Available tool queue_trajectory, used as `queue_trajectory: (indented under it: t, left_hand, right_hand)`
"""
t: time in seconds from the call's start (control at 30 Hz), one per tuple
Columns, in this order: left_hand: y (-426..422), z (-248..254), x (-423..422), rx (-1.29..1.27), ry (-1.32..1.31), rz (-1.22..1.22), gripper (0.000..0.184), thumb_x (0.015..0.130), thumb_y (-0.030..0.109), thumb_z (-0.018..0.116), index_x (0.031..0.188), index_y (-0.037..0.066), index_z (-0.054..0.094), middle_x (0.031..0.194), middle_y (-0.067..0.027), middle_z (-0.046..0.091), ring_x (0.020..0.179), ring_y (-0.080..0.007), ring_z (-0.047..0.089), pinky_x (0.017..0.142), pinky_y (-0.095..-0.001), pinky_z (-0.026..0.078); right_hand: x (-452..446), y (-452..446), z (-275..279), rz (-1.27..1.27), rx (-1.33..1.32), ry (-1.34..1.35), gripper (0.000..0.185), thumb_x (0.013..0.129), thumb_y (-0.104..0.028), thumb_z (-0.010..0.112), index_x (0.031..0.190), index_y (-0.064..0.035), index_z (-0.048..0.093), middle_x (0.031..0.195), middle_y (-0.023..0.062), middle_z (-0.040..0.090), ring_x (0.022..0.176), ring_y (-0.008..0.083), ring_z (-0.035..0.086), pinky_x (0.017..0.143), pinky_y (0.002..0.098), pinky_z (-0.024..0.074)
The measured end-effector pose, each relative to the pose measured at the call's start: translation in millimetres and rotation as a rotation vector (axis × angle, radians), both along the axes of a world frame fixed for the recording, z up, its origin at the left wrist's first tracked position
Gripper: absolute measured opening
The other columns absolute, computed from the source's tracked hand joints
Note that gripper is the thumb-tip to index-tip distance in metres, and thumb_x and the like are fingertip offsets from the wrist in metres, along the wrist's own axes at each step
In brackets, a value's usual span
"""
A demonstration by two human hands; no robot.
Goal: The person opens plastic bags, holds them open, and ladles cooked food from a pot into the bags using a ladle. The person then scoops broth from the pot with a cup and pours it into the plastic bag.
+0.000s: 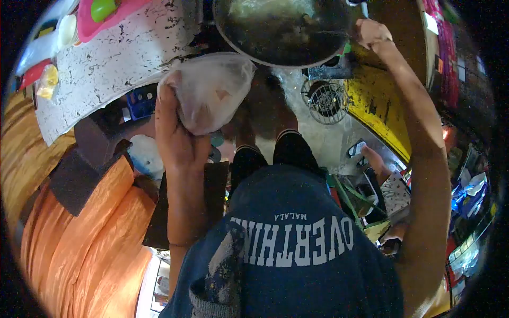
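At the upper left-centre, my left hand (183, 124) is closed around a cloudy clear plastic bag (214, 90). Something pinkish shows through the plastic, but its kind cannot be made out. A large dark wok (281, 50) with pale, steaming or foamy liquid is at the top, just beyond the bag. My right hand (374, 35) is a fist at the wok's right rim. A thin shaft seems to run from it over the wok, and a pale end sticks out above the fist; what utensil this is stays unclear.
A worn white tabletop (116, 47) with a pink tray (87, 24) and a green item (102, 9) is on the left. Orange cloth (101, 228) hangs below. A round wire fan guard (327, 100) and a yellow panel (379, 106) are beneath the wok. Another person's leg (375, 159) is at right.
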State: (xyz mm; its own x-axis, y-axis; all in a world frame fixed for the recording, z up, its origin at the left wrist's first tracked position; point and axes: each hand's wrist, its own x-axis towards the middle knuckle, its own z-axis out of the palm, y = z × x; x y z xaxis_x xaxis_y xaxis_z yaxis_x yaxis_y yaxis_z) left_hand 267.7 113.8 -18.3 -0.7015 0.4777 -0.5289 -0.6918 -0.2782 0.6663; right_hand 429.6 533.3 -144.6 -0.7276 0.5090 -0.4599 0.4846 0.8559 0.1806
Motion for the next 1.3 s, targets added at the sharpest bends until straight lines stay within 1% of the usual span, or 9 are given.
queue_trajectory:
  t: [0.23, 0.5, 0.57, 0.63, 0.83, 1.07, 1.17, 1.2, 1.3]
  left_hand:
    - [14.0, -6.5, -10.8, 0.044, 0.008, -0.029, 0.04, 0.097, 0.033, 0.048, 0.127, 0.007, 0.049, 0.123, -0.0112, 0.054, 0.114, -0.0268, 0.053, 0.095, -0.0439, 0.047]
    - [52.1, -32.8, -31.2, 0.112, 0.028, -0.039, 0.028, 0.098, 0.026, 0.048, 0.116, 0.004, 0.052, 0.109, -0.0097, 0.059, 0.101, -0.0245, 0.059, 0.085, -0.0421, 0.052]
    - [64.2, -46.4, -37.3, 0.158, 0.02, -0.052, 0.026, 0.098, 0.024, 0.048, 0.113, 0.004, 0.053, 0.106, -0.009, 0.06, 0.097, -0.0241, 0.06, 0.082, -0.0417, 0.052]
    - [78.5, -56.1, -40.7, 0.088, 0.058, -0.114, 0.035, 0.099, 0.029, 0.045, 0.123, 0.004, 0.048, 0.116, -0.0114, 0.057, 0.107, -0.0282, 0.055, 0.095, -0.044, 0.046]
    - [124.4, -73.4, -44.8, 0.064, 0.097, -0.103, 0.028, 0.098, 0.026, 0.046, 0.116, 0.006, 0.053, 0.109, -0.009, 0.059, 0.095, -0.0226, 0.058, 0.081, -0.0356, 0.05]
    - [180.8, -110.6, -42.6, 0.128, -0.01, -0.038, 0.016, 0.095, 0.021, 0.052, 0.102, 0.007, 0.056, 0.087, -0.0052, 0.057, 0.064, -0.0145, 0.052, 0.049, -0.0262, 0.044]
    - [204.1, -114.2, -33.9, 0.149, -0.108, -0.009, 0.016, 0.096, 0.02, 0.051, 0.103, 0.007, 0.056, 0.087, -0.0045, 0.057, 0.062, -0.0146, 0.052, 0.049, -0.0249, 0.044]
    - [206.4, -111.9, -32.0, 0.16, -0.097, -0.071, 0.02, 0.099, 0.022, 0.044, 0.107, 0.008, 0.057, 0.092, -0.0039, 0.061, 0.072, -0.0149, 0.057, 0.059, -0.0262, 0.049]
    - [220.6, -98.9, -19.6, 0.154, -0.151, -0.016, 0.022, 0.1, 0.023, 0.042, 0.106, 0.009, 0.057, 0.092, -0.004, 0.061, 0.072, -0.0148, 0.058, 0.059, -0.0265, 0.049]
  right_hand:
    - [0.4, 5.2, 7.8, -0.077, -0.059, -0.284, 0.024, 0.075, -0.017, 0.065, 0.096, -0.0059, 0.062, 0.088, 0.0151, 0.066, 0.082, 0.0312, 0.066, 0.07, 0.0408, 0.0526]
    - [51.2, 23.2, 20.6, -0.151, -0.044, 0.013, 0.036, 0.083, -0.043, 0.061, 0.085, -0.0077, 0.065, 0.082, 0.0191, 0.066, 0.084, 0.0354, 0.064, 0.073, 0.0421, 0.05]
    - [60.3, 25.8, 30.3, 0.028, -0.112, 0.043, 0.033, 0.088, -0.041, 0.058, 0.095, -0.0096, 0.065, 0.084, 0.0211, 0.064, 0.084, 0.0391, 0.062, 0.072, 0.0442, 0.0484]
    - [61.0, 8.4, 63.2, -0.178, -0.212, 0.121, 0.029, 0.091, -0.035, 0.056, 0.101, -0.0083, 0.063, 0.087, 0.0231, 0.063, 0.084, 0.0427, 0.058, 0.071, 0.0455, 0.0464]
    - [80.7, -10.1, 138.1, -0.383, -0.377, 0.305, 0.03, 0.095, -0.028, 0.054, 0.103, 0.0, 0.061, 0.078, 0.0128, 0.061, 0.068, 0.0173, 0.05, 0.065, 0.0333, 0.043]
    - [86.2, -46.4, 229.0, -0.341, -0.368, 0.576, 0.029, 0.097, -0.024, 0.052, 0.105, 0.0032, 0.06, 0.067, -0.0004, 0.048, 0.061, 0.008, 0.041, 0.055, 0.0267, 0.0365]
    - [86.1, -66.5, 253.7, -0.537, -0.431, 0.565, 0.028, 0.098, -0.025, 0.051, 0.104, 0.0008, 0.061, 0.066, -0.0036, 0.046, 0.059, 0.0047, 0.04, 0.052, 0.0242, 0.0347]
    - [78.8, -80.5, 266.3, -0.637, -0.494, 0.503, 0.027, 0.098, -0.025, 0.051, 0.106, -0.0014, 0.062, 0.065, -0.0052, 0.046, 0.058, 0.0026, 0.041, 0.05, 0.0231, 0.0348]
    - [85.4, -96.1, 254.6, -0.725, -0.504, 0.411, 0.028, 0.094, -0.018, 0.052, 0.115, -0.0014, 0.061, 0.078, 0.0094, 0.063, 0.062, 0.0148, 0.057, 0.06, 0.0291, 0.0468]
